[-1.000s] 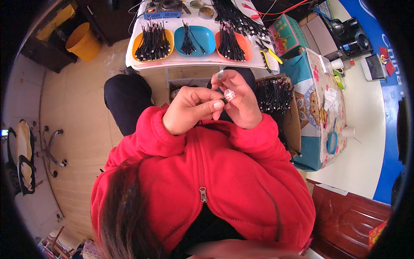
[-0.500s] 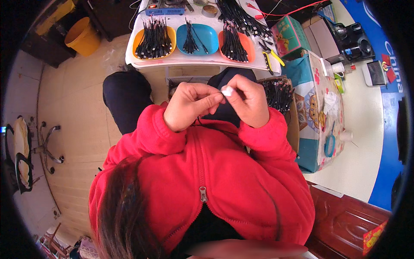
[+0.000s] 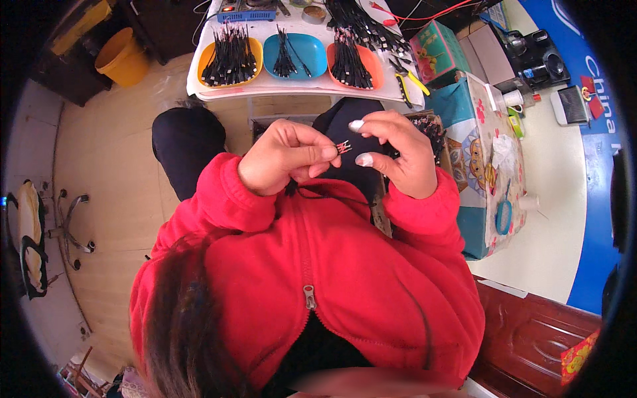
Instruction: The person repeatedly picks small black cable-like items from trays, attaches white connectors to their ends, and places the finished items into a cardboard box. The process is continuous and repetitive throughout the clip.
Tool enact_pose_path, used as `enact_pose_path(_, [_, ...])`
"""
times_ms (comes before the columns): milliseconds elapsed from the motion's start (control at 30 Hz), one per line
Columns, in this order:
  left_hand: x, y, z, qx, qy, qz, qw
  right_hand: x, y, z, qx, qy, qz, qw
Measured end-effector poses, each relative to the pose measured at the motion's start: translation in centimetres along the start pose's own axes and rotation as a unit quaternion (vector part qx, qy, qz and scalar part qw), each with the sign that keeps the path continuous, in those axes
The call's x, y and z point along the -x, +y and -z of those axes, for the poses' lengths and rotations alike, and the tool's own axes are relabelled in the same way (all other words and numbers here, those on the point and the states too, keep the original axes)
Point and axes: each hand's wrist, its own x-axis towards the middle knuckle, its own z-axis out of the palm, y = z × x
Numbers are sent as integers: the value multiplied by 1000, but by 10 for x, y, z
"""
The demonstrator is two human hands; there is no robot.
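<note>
Red jacket (image 3: 371,259) nearest, both sleeves forward, grips out in front of the chest.

Left grip (image 3: 282,159): pinching black cable (image 3: 343,147) between thumb and finger. Stripped-looking red and white wire ends stick out past the fingertips, pointing toward the right grip. Black length runs back under the left grip and trails off rightward, over the lap. One cable or several, can't tell.

Right grip (image 3: 408,156): released, thumb and finger spread, nothing between them. White coverings (image 3: 363,160) on thumb tip and fingertip. Wire ends sit just left of that gap, near it, no contact.

Dark trousers (image 3: 189,142) below; carton of black cables just beyond the right grip, partly hidden by it.

Further out: white desk (image 3: 265,91). Three trays along its front edge, left to right: yellow-orange tray (image 3: 257,48), blue tray (image 3: 320,56), coral tray (image 3: 377,71). All hold black cables; the blue one has the fewest. Yellow-handled pliers (image 3: 417,83) right of the coral tray. Behind the trays: blue device (image 3: 251,14), round tin (image 3: 314,14), loose pile of black cables (image 3: 361,26).
</note>
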Motion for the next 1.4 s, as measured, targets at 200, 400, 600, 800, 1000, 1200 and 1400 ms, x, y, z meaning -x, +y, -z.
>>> enact_pose_path(200, [1,2,-1,-18,-16,25,999,-17,-5,0,14,-6,148,989])
enact_pose_path(400, [3,-2,-8,-292,61,-131,946,-8,2,-10,-78,-21,17,997])
enact_pose_path(600, [-6,-6,0,-512,79,-319,793,-5,16,-22,-408,-87,-318,852])
enact_pose_path(800, [-2,-1,5,-208,30,-96,973,-8,3,-19,104,59,127,985])
enact_pose_path(1000, [-3,-8,-3,-476,59,-299,825,-3,4,-20,105,20,90,990])
enact_pose_path(1200, [-4,-13,0,-631,56,-376,676,3,14,-25,-494,-80,-381,777])
enact_pose_path(1400, [-3,-4,9,-210,27,-91,973,-4,4,-13,73,13,68,995])
